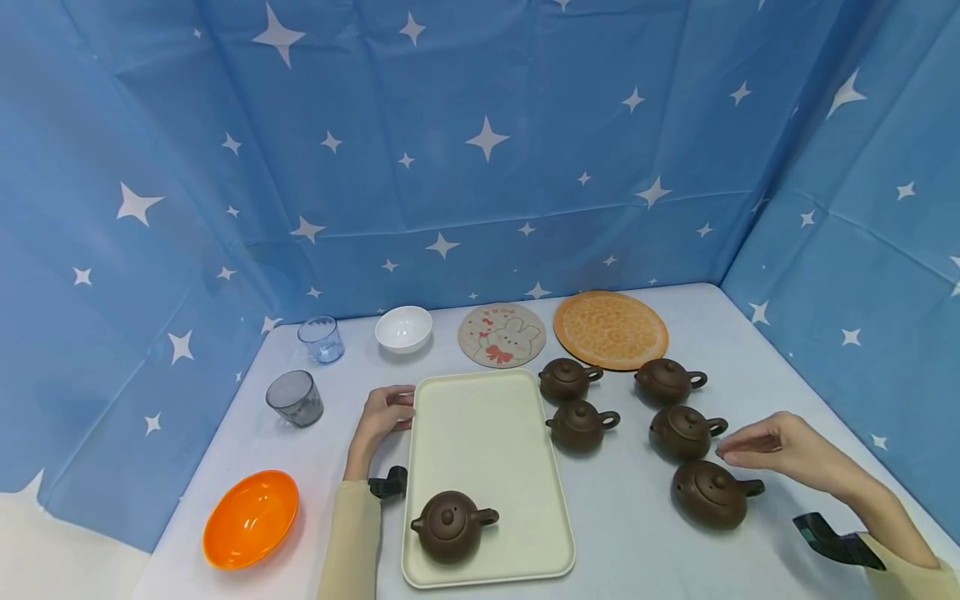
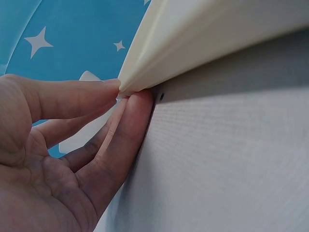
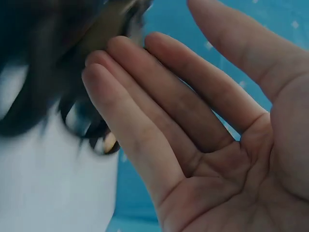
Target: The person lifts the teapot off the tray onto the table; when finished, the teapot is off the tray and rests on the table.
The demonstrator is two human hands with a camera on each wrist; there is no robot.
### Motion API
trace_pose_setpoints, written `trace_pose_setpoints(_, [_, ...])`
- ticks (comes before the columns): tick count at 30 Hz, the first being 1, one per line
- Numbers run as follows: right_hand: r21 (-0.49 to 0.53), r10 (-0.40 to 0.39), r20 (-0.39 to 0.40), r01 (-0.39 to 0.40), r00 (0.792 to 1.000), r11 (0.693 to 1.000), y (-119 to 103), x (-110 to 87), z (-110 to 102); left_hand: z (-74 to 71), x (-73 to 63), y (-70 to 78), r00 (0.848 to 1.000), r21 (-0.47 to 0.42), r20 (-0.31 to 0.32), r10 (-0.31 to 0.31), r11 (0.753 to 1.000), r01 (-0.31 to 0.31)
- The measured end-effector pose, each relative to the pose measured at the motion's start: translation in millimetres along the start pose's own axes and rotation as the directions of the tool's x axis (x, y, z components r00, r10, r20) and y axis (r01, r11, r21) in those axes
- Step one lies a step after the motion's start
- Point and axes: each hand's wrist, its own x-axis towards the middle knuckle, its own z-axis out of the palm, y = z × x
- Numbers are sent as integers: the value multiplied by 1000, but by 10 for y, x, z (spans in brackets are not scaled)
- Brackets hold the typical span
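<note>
My left hand pinches the left rim of a cream rectangular tray. In the left wrist view, the thumb and fingers meet at the tray's edge. One dark brown teapot stands on the tray near its front left corner, spout to the left. My right hand hovers beside two brown teapots, the middle one and the nearest one. It holds nothing; the right wrist view shows extended fingers and a bare palm, with the blurred dark teapots behind.
More brown teapots stand right of the tray. Behind are a round orange mat, a bunny mat and a white bowl. Leftward are a blue glass, a grey glass and an orange bowl.
</note>
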Motion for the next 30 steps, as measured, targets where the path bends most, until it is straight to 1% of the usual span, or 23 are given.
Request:
trace_pose_setpoints(2, [27, -16, -9, 16, 1000, 1000, -125, 74, 33, 1, -3, -1, 1000, 0, 4, 6, 1000, -6])
trace_pose_setpoints(7, [96, -69, 12, 68, 998, 993, -410, 309, 212, 4, -12, 2, 1000, -9, 12, 8, 1000, -8])
trace_pose_setpoints(13, [131, -108, 13, 106, 994, 986, -724, 645, 546, 2, -11, 7, 1000, -3, -1, 16, 1000, -16])
trace_pose_setpoints(17, [163, -118, 44, 109, 992, 980, -899, 838, 796, -2, -10, 1, 1000, -6, -1, 9, 1000, -9])
trace_pose_setpoints(21, [221, -123, 98, 99, 988, 970, -1030, 1002, 1063, -4, -4, -9, 1000, -2, -6, 2, 1000, -2])
trace_pose_setpoints(25, [273, -147, 132, 107, 980, 956, -1118, 1125, 1324, 0, 3, -9, 1000, -3, 0, 7, 1000, -7])
trace_pose_setpoints(28, [281, -143, 149, 97, 978, 955, -1174, 1197, 1479, 4, 1, -4, 1000, -5, 0, 8, 1000, -8])
trace_pose_setpoints(30, [272, -155, 153, 110, 976, 956, -1202, 1243, 1568, 3, -3, 0, 1000, -4, -3, 8, 1000, -8])
